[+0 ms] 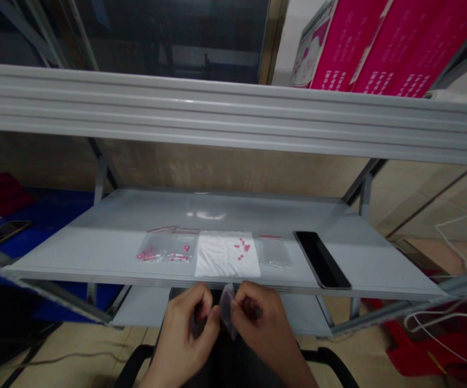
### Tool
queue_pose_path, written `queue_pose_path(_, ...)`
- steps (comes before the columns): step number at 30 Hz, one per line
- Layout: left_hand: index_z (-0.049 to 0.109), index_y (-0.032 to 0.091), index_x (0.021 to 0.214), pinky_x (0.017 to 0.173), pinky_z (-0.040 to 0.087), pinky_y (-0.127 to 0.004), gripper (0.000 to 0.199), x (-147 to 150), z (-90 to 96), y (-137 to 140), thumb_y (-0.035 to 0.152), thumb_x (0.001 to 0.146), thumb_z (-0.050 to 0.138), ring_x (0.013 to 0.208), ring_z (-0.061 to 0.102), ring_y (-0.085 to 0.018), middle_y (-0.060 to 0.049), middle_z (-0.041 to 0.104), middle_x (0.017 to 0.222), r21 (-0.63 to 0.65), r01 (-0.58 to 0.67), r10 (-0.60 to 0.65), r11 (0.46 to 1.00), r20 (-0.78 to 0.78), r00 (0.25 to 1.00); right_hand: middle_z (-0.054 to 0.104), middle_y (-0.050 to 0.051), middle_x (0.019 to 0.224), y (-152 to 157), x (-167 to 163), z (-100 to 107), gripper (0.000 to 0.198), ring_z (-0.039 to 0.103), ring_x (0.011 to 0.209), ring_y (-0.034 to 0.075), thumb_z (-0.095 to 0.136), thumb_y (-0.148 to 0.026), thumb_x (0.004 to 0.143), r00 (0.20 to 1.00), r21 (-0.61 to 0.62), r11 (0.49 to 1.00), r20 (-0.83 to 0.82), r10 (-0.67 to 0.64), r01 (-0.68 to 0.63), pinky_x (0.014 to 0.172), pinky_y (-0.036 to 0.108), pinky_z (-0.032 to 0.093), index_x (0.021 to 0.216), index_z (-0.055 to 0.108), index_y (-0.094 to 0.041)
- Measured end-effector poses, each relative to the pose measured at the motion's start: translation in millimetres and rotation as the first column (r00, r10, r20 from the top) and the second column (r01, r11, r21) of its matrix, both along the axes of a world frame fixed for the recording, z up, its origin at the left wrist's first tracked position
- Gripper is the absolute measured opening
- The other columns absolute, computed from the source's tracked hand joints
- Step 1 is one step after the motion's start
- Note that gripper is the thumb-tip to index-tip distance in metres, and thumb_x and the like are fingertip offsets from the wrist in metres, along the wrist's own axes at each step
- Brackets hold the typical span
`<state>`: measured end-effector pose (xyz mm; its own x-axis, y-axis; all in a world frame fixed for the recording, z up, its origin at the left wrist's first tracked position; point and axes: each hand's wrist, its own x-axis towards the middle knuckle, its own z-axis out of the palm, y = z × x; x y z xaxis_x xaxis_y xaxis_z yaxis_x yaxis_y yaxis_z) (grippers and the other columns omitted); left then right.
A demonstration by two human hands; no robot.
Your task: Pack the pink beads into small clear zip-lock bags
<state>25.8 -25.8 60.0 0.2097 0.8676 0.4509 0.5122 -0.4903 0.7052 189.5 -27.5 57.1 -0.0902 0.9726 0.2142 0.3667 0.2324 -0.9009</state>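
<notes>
Just below the table's front edge, my right hand pinches a small clear plastic bag by its right side. My left hand is curled on the other side of the bag, with the thumb tip against or very near it. What its fingers hold, if anything, is hidden. On the table beyond lies a white tissue with several small pink pieces on its right part. Two clear zip bags with similar pink pieces lie left of it. Another clear zip bag, apparently without pieces, lies to its right.
A dark-screened phone lies on the grey table, right of the bags. Above runs a grey metal shelf beam, with pink boxes at upper right. Another phone is on a blue surface at left. Chair arms flank me.
</notes>
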Motion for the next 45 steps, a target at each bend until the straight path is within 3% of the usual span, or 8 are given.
queue_pose_path(4, 0.049, 0.022, 0.122, 0.089, 0.052, -0.040, 0.063, -3, -1.1, 2, 0.029, 0.066, 0.076, 0.105, 0.062, -0.028, -0.011, 0.064, 0.114, 0.104, 0.174, -0.169, 0.979, -0.059, 0.984, 0.046, -0.004, 0.052, 2, 1, 3, 0.016, 0.044, 0.047, 0.009, 0.054, -0.018, 0.073, 0.999, -0.062, 0.997, -0.013, 0.050, -0.051, 0.046, 0.020, 0.032, 0.059, 0.048, -0.019)
queue_pose_path(7, 0.045, 0.029, 0.127, 0.106, 0.040, -0.051, 0.070, -1, -8.1, 5, 0.026, 0.066, 0.080, 0.113, 0.061, -0.028, -0.007, 0.065, 0.119, 0.113, 0.208, -0.201, 0.972, -0.069, 0.977, 0.046, -0.004, 0.051, 6, 4, 4, 0.016, 0.043, 0.047, 0.009, 0.055, -0.019, 0.072, 0.999, -0.092, 0.994, -0.007, 0.050, -0.051, 0.045, 0.021, 0.031, 0.058, 0.047, -0.019)
queue_pose_path(14, 0.056, 0.029, 0.118, 0.091, 0.049, -0.037, 0.050, -1, -19.6, 12, 0.028, 0.073, 0.076, 0.105, 0.062, -0.026, -0.004, 0.067, 0.109, -0.045, 0.205, -0.192, 0.978, 0.210, 0.959, 0.054, -0.001, 0.060, 6, 10, 16, 0.016, 0.050, 0.054, 0.012, 0.055, -0.025, 0.081, 1.000, -0.031, 0.999, 0.000, 0.023, -0.023, 0.051, 0.023, 0.040, 0.067, 0.054, -0.019)
queue_pose_path(20, 0.063, 0.024, 0.114, 0.082, 0.046, -0.028, 0.049, -3, -25.1, 20, 0.048, 0.074, 0.075, 0.096, 0.060, -0.023, -0.004, 0.063, 0.101, -0.220, 0.545, -0.303, 0.809, 0.638, 0.707, 0.055, 0.005, 0.126, 6, 22, 26, 0.017, 0.042, 0.130, 0.021, 0.058, -0.019, 0.090, 0.942, 0.218, 0.918, 0.133, 0.307, -0.330, 0.105, 0.035, 0.038, 0.104, 0.064, -0.026)
queue_pose_path(25, 0.067, 0.021, 0.112, 0.083, 0.045, -0.028, 0.053, 5, -32.3, 20, 0.054, 0.072, 0.076, 0.093, 0.061, -0.022, -0.005, 0.067, 0.095, -0.331, 0.658, -0.153, 0.676, 0.810, 0.566, 0.055, 0.004, 0.126, 9, 18, 19, 0.016, 0.040, 0.132, 0.018, 0.049, -0.018, 0.097, 0.916, 0.161, 0.902, 0.083, 0.393, -0.401, 0.108, 0.031, 0.036, 0.092, 0.063, -0.023)
queue_pose_path(28, 0.067, 0.021, 0.111, 0.086, 0.045, -0.029, 0.049, 4, -32.8, 24, 0.051, 0.074, 0.075, 0.095, 0.062, -0.022, -0.005, 0.068, 0.097, -0.335, 0.628, -0.112, 0.703, 0.819, 0.563, 0.053, 0.004, 0.129, 10, 15, 14, 0.015, 0.041, 0.131, 0.018, 0.047, -0.022, 0.098, 0.938, 0.166, 0.925, 0.002, 0.345, -0.341, 0.108, 0.032, 0.035, 0.098, 0.062, -0.024)
queue_pose_path(35, 0.063, 0.019, 0.113, 0.088, 0.048, -0.033, 0.038, -9, -1.3, 79, 0.035, 0.079, 0.068, 0.101, 0.062, -0.023, -0.008, 0.067, 0.110, -0.204, 0.203, -0.178, 0.958, 0.135, 0.975, 0.069, 0.008, 0.104, 42, 18, -13, 0.022, 0.063, 0.103, 0.023, 0.049, -0.033, 0.094, 0.838, 0.085, 0.969, -0.523, -0.155, 0.232, 0.095, 0.041, 0.047, 0.093, 0.066, -0.019)
queue_pose_path(45, 0.068, 0.015, 0.108, 0.089, 0.050, -0.037, 0.043, 12, 2.3, 155, 0.029, 0.068, 0.074, 0.099, 0.066, -0.028, -0.012, 0.070, 0.110, -0.138, 0.228, -0.267, 0.964, -0.492, 0.829, 0.072, 0.009, 0.088, 109, 4, -51, 0.025, 0.065, 0.086, 0.023, 0.047, -0.031, 0.083, 0.858, 0.161, 0.872, -0.331, -0.393, 0.462, 0.083, 0.036, 0.049, 0.086, 0.068, -0.017)
